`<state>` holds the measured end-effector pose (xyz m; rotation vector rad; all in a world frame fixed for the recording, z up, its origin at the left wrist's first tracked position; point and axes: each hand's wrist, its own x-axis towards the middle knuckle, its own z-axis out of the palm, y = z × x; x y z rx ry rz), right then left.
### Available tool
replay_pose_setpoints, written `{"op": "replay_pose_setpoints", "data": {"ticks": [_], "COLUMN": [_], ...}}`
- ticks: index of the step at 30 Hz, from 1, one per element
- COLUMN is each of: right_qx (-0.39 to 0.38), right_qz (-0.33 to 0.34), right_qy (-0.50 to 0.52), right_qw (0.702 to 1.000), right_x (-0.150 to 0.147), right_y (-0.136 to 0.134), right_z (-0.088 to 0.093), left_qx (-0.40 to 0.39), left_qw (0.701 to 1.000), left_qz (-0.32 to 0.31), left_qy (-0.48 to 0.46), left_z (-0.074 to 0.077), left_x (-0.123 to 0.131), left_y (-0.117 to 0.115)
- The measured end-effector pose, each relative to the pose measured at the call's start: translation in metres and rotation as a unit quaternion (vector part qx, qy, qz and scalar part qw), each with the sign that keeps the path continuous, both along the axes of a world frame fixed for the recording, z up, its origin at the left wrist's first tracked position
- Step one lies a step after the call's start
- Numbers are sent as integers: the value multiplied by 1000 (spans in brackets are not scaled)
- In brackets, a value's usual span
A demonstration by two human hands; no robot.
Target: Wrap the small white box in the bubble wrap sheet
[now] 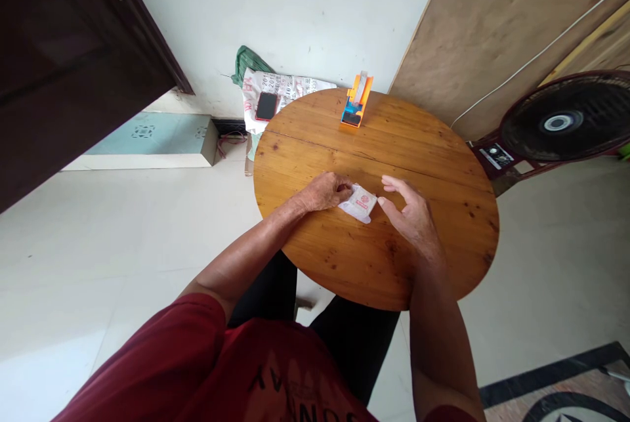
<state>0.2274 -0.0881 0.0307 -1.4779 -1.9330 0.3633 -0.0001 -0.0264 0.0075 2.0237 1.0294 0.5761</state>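
Note:
A small, flat white packet with red print (pixel 365 201) lies near the middle of the round wooden table (pixel 315 140). A thin whitish sheet or film (pixel 355 214) shows beneath it and past its near edge. My left hand (pixel 325 191) has its fingers pinched together at the packet's left edge; exactly which layer they grip is hidden. To the right, my right hand (pixel 411 212) is open, thumb and fingers apart, with the thumb tip close to the packet's right corner. Whether that thumb touches it, I cannot tell.
An orange and blue tape dispenser (pixel 357 104) stands at the table's far edge. Beyond the left edge, a dark phone-like device (pixel 266 107) rests on a printed white sack (pixel 285 86). A fan (pixel 556 121) is at the right, and a dark door (pixel 73 48) at the left.

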Motion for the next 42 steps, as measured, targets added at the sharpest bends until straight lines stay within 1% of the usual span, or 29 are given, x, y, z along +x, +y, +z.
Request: {"op": "replay_pose_setpoints", "data": {"ticks": [7,17,25,36,42], "right_qx": [13,-1,10,67,48], "right_qz": [1,41,31,25,18], "right_qy": [8,-23,-5,12,5], "right_qw": [1000,999,999,997,999], "right_x": [-7,-13,-18,-21,-21], "right_y": [-2,-1,1,3,3], "right_z": [4,-1,-5,-10,-11], "left_qx": [2,4,7,7,6], "left_qw": [1000,1000,1000,1000,1000], "left_qz": [-2,3,-13,-10,-16], "left_qy": [1,-10,-23,-15,-16], "left_z": [-2,-1,-4,-2,-3], "left_x": [0,1,0,0,0], "left_y": [1,0,1,0,0]}}
